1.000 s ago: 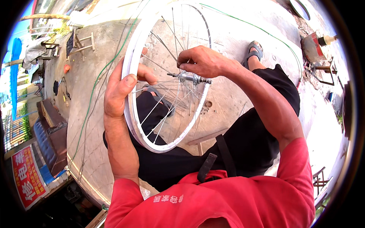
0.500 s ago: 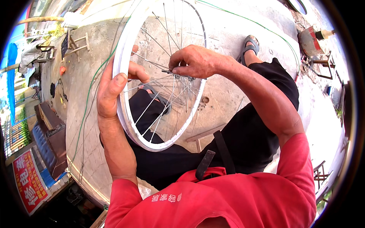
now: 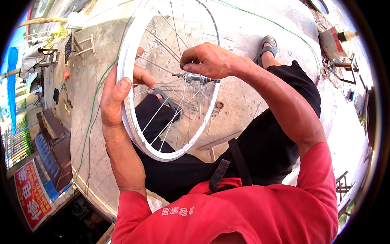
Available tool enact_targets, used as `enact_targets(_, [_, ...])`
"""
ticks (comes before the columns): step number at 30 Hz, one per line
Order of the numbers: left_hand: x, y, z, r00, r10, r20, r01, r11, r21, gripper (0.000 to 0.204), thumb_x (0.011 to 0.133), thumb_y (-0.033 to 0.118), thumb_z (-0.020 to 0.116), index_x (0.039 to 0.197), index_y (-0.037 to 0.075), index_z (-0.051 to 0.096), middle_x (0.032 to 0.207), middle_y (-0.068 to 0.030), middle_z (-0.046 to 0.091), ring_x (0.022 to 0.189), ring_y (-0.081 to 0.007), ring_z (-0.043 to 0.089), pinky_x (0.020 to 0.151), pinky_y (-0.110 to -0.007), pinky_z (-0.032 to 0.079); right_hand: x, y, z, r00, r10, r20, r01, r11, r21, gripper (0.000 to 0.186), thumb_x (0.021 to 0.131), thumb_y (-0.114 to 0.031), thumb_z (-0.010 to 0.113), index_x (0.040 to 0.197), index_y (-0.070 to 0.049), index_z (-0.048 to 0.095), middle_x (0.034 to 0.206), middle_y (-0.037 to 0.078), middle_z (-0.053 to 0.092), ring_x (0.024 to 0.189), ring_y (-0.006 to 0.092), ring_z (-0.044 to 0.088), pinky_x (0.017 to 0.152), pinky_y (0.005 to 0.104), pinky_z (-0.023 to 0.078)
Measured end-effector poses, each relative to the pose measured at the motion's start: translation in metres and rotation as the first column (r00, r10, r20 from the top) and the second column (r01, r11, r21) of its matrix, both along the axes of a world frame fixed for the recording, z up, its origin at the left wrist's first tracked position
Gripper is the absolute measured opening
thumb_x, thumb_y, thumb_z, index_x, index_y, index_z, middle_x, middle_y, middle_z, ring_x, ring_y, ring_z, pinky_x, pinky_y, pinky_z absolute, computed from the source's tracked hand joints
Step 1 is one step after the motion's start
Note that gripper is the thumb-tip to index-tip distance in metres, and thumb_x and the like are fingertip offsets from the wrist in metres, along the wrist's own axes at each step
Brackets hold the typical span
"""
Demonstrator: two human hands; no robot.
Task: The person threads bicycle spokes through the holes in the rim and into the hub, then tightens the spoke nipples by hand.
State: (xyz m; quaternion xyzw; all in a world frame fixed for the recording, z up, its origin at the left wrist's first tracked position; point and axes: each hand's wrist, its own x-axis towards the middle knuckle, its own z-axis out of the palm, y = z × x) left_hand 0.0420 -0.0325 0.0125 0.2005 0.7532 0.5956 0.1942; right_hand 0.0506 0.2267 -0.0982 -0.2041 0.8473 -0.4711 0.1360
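Observation:
A bicycle wheel with a white rim and thin metal spokes stands tilted in front of me. My left hand is closed around its left side, the thumb on the outer face and the fingers reaching in among the spokes. At the wheel's middle lies the metal hub, its threaded axle poking out toward the left. My right hand is just above the hub, thumb and fingers pinched together. Whatever is between those fingertips, perhaps a spoke end or a small part, is hidden.
Small loose parts lie on the concrete below the wheel. A wooden frame piece is between my legs. Green cord runs over the ground at left. A brown seat box is farther left; a bucket stands far right.
My right hand has risen slightly from the hub, which now shows more fully with its axle. The wheel and my left hand have shifted a little to the left.

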Motion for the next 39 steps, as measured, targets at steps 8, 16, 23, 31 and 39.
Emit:
enact_targets(8, [0.000, 0.001, 0.000, 1.000, 0.012, 0.011, -0.012, 1.000, 0.022, 0.098, 0.090, 0.058, 0.059, 0.148, -0.017, 0.036, 0.093, -0.0173, 0.069, 0.085, -0.0235, 0.069, 0.083, -0.037, 0.053, 0.001, -0.003, 0.000, 1.000, 0.015, 0.022, -0.015, 1.000, 0.023, 0.030, 0.099, -0.026, 0.061, 0.111, 0.000, 0.072, 0.098, 0.018, 0.074, 0.090, 0.0294, 0.072, 0.086, 0.0416, 0.057])
enact_targets(16, [0.000, 0.001, 0.000, 1.000, 0.025, 0.013, -0.026, 0.999, 0.034, 0.097, 0.090, 0.057, 0.060, 0.148, -0.018, 0.036, 0.089, -0.0178, 0.069, 0.083, -0.0237, 0.068, 0.084, -0.037, 0.052, -0.006, -0.005, -0.007, 0.996, -0.083, 0.016, 0.084, 0.996, -0.022, 0.033, 0.102, -0.024, 0.054, 0.116, 0.000, 0.071, 0.107, 0.019, 0.075, 0.099, 0.0309, 0.072, 0.094, 0.0432, 0.056])
enact_targets(23, [-0.004, 0.007, 0.001, 0.996, 0.036, 0.078, -0.041, 0.997, 0.068, 0.100, 0.087, 0.056, 0.063, 0.147, -0.019, 0.036, 0.085, -0.0173, 0.068, 0.079, -0.0244, 0.066, 0.080, -0.038, 0.051, -0.009, -0.006, -0.006, 0.980, -0.190, 0.062, 0.192, 0.981, -0.039, 0.034, 0.101, -0.026, 0.057, 0.116, 0.000, 0.073, 0.108, 0.019, 0.076, 0.099, 0.0309, 0.073, 0.094, 0.0394, 0.055])
enact_targets(31, [-0.014, 0.001, -0.003, 0.988, -0.098, 0.120, 0.088, 0.993, 0.080, 0.107, 0.086, 0.058, 0.065, 0.149, -0.020, 0.030, 0.085, -0.0174, 0.069, 0.071, -0.0225, 0.065, 0.088, -0.039, 0.054, -0.010, -0.008, -0.006, 0.973, -0.211, 0.097, 0.213, 0.977, -0.006, 0.036, 0.102, -0.029, 0.057, 0.119, -0.001, 0.073, 0.112, 0.018, 0.076, 0.101, 0.0301, 0.073, 0.094, 0.0392, 0.056])
enact_targets(39, [-0.015, 0.005, -0.005, 0.987, -0.085, 0.137, 0.071, 0.992, 0.103, 0.106, 0.087, 0.058, 0.063, 0.151, -0.020, 0.028, 0.085, -0.0172, 0.068, 0.070, -0.0217, 0.063, 0.089, -0.040, 0.053, -0.012, -0.007, -0.011, 0.976, -0.217, 0.019, 0.217, 0.976, -0.001, 0.036, 0.101, -0.028, 0.058, 0.117, 0.001, 0.073, 0.106, 0.018, 0.076, 0.095, 0.0284, 0.074, 0.091, 0.0394, 0.057])
